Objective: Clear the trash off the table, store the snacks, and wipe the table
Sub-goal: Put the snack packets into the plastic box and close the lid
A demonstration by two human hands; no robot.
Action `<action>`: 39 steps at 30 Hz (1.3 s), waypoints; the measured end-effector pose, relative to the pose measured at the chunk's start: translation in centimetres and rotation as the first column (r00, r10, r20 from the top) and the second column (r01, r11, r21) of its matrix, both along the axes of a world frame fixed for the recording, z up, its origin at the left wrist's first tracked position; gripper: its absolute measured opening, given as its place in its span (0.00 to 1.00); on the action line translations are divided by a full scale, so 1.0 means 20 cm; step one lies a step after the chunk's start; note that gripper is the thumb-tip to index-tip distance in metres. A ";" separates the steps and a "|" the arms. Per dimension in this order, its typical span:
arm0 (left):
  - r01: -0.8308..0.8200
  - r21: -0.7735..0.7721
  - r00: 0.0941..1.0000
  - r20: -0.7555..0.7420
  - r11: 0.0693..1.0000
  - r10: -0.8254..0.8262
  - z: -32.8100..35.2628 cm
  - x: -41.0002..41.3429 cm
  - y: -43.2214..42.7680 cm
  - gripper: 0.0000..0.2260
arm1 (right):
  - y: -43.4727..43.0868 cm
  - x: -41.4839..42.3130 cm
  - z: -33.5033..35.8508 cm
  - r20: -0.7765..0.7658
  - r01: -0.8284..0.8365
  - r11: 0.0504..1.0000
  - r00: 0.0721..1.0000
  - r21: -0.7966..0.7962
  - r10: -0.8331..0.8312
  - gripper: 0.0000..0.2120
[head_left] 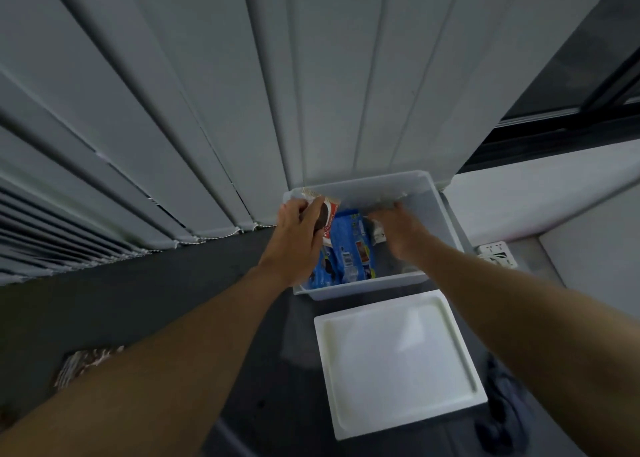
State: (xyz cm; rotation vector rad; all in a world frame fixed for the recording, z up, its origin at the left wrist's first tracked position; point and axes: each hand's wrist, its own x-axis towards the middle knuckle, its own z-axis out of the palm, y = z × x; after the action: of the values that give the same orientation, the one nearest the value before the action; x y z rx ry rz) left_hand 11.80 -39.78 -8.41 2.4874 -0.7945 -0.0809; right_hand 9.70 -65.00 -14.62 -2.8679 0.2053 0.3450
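Observation:
A white plastic storage box [433,193] stands on the dark floor against the vertical blinds. Inside lie blue cookie packs [349,248]. My left hand [294,238] grips a red and white cookie pack [327,217] at the box's left edge, partly inside. My right hand [401,228] reaches into the box from the right, fingers curled at a small pale packet [377,229]; whether it holds the packet is unclear. The box's white lid [398,363] lies flat just in front of the box.
Grey vertical blinds [207,110] hang behind the box. A white power socket [497,254] sits to the right on the floor. A patterned object [83,363] lies at the left under my forearm. Dark items [502,418] lie right of the lid.

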 end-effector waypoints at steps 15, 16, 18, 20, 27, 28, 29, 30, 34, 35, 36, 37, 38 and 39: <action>-0.024 0.104 0.997 0.080 0.994 0.016 0.01 -0.01 -0.01 0.24 | -0.09 -0.27 0.36 0.237 0.131 0.991 0.963 0.011 -0.129 0.31; -0.015 0.141 0.995 0.099 0.990 0.001 0.02 -0.02 -0.01 0.25 | -0.10 -0.30 0.35 0.205 0.133 0.990 0.968 0.055 -0.142 0.32; 0.004 0.275 0.985 0.163 0.961 -0.051 0.02 -0.01 -0.02 0.28 | -0.10 -0.34 0.33 0.206 0.138 0.985 0.966 0.100 -0.156 0.34; 0.026 0.423 0.958 0.248 0.906 -0.143 0.04 0.00 -0.03 0.31 | -0.09 -0.35 0.34 0.226 0.172 0.975 0.953 0.140 -0.201 0.35; 0.195 0.334 0.974 0.043 0.922 -0.222 0.04 0.01 -0.23 0.24 | -0.07 -0.36 0.35 0.274 0.190 0.963 0.932 0.189 -0.237 0.31; 0.214 0.317 0.974 0.009 0.924 -0.228 0.03 0.01 -0.26 0.24 | -0.07 -0.36 0.35 0.284 0.190 0.964 0.929 0.188 -0.238 0.31; 0.237 0.309 0.971 -0.032 0.921 -0.238 0.02 0.01 -0.29 0.24 | -0.07 -0.36 0.35 0.293 0.191 0.964 0.926 0.185 -0.240 0.30; 0.260 0.308 0.965 -0.075 0.915 -0.249 0.01 0.01 -0.32 0.24 | -0.07 -0.36 0.34 0.303 0.191 0.965 0.923 0.178 -0.239 0.30; 0.396 0.253 0.912 -0.223 0.882 -0.345 -0.05 0.03 -0.41 0.25 | -0.07 -0.36 0.34 0.304 0.201 0.966 0.921 0.163 -0.243 0.30; 0.441 0.249 0.888 -0.260 0.862 -0.379 -0.06 0.04 -0.43 0.26 | -0.07 -0.36 0.34 0.302 0.199 0.966 0.922 0.162 -0.241 0.30; 0.477 0.267 0.870 -0.282 0.837 -0.406 -0.09 0.05 -0.45 0.27 | -0.08 -0.36 0.34 0.302 0.200 0.966 0.922 0.163 -0.242 0.30; 0.493 0.312 0.864 -0.286 0.812 -0.415 -0.10 0.05 -0.46 0.29 | -0.07 -0.35 0.34 0.306 0.201 0.965 0.920 0.167 -0.244 0.30; 0.493 0.379 0.868 -0.280 0.783 -0.411 -0.12 0.06 -0.46 0.29 | -0.07 -0.35 0.34 0.311 0.204 0.964 0.917 0.172 -0.250 0.30; 0.492 0.459 0.871 -0.267 0.739 -0.413 -0.14 0.07 -0.47 0.30 | -0.07 -0.35 0.33 0.310 0.212 0.962 0.915 0.173 -0.258 0.30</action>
State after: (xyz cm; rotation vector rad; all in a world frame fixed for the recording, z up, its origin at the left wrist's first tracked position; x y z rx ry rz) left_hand 13.21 -49.20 -11.20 2.6502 -1.4627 -0.7406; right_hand 2.64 -66.43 -8.02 -2.6725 0.4401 -0.1634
